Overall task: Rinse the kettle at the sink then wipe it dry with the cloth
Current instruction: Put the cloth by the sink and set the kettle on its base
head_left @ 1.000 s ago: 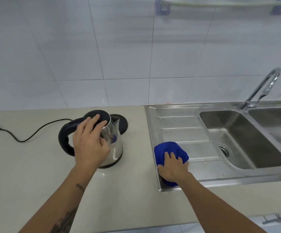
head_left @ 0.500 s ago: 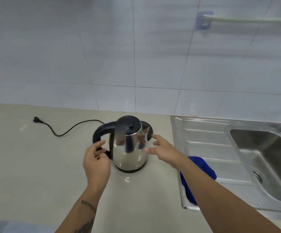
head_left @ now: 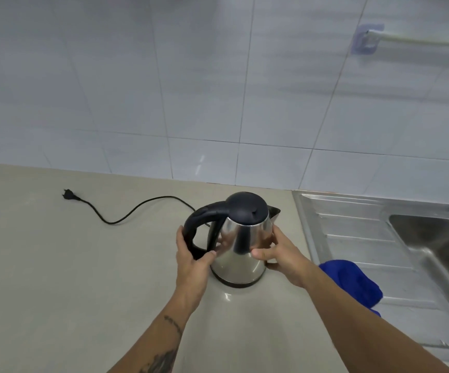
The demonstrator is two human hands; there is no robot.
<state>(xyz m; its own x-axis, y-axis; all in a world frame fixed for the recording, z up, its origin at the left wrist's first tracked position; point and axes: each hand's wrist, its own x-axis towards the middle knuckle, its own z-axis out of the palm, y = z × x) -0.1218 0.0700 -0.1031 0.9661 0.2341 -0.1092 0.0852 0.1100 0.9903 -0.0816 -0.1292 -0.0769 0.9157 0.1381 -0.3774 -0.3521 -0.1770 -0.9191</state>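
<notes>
Kettle (head_left: 240, 246): stands upright on the counter (head_left: 56, 265), just left of the sink unit (head_left: 352, 227); its long axis runs vertical.
Orientation: spout (head_left: 274, 212) points right and away, toward the sink unit; handle (head_left: 200, 224) points left.
Left hand (head_left: 193, 258): closed around the lower part of the handle, thumb tip against the steel body.
Right hand (head_left: 278, 253): cupped against the right side of the kettle body, thumb across the front, gripping it.
Change from half a second ago: then the left hand lay beside the handle and the right hand reached with spread fingers short of the body; both hands are now in contact with the kettle.
Change from one second ago: then the right hand rested on the cloth (head_left: 352, 285); the cloth now lies free on the drainboard.
Appearance: polished steel body, tapering upward, reflecting the hands; black domed lid, black loop handle, black ring at the bottom.
Cord (head_left: 126, 211): black, trails left across the counter, plug (head_left: 68, 194) lying loose.
</notes>
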